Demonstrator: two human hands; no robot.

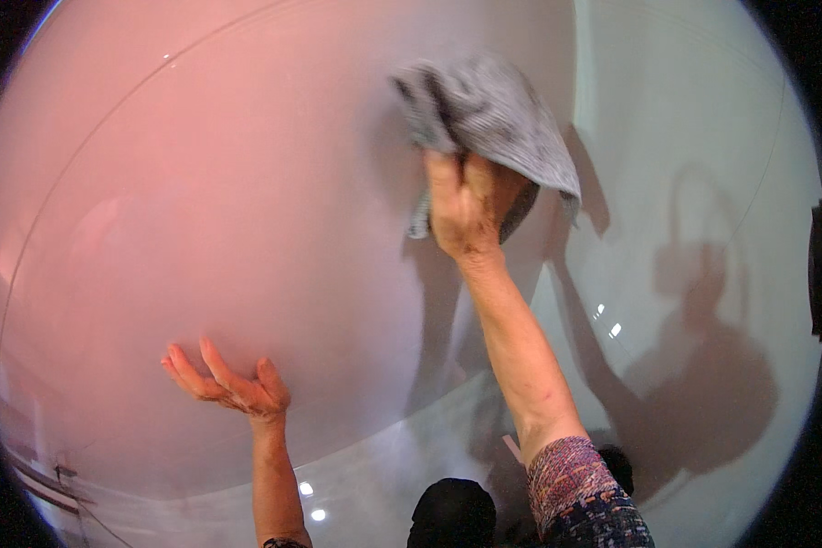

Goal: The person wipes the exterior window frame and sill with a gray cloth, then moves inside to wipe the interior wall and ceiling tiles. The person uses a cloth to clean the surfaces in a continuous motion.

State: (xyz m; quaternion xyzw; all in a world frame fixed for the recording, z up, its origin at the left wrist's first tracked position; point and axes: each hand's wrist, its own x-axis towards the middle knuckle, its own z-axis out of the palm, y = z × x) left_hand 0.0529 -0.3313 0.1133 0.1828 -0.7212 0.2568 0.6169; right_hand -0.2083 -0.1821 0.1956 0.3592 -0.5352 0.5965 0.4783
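So your right hand (466,205) is clenched on a grey cloth (489,119), fingers bunched into its lower edge, pressing it flat against the glossy pale wall panel (247,183). Cloth sits high on the panel, upper middle of the view; most of it fans out above and to the right of your knuckles, one corner hangs down just left of your wrist. Your right forearm runs up from the lower edge, patterned knit sleeve (575,493) pushed back near the elbow.

Your left hand (228,384) is released, holding nothing: palm turned up and open, fingers spread and slightly curled, low on the panel and well apart from the cloth, down and to the left of it. Can't tell if the fingertips touch the panel or just hover near it.

Panel looks pinkish on the left, whiter on the right, with a thin curved seam line (91,128) across its upper left. Shadows of your arm and body (703,393) fall on the panel to the right of the cloth. Small bright light reflections (607,320) show below and right of the cloth.
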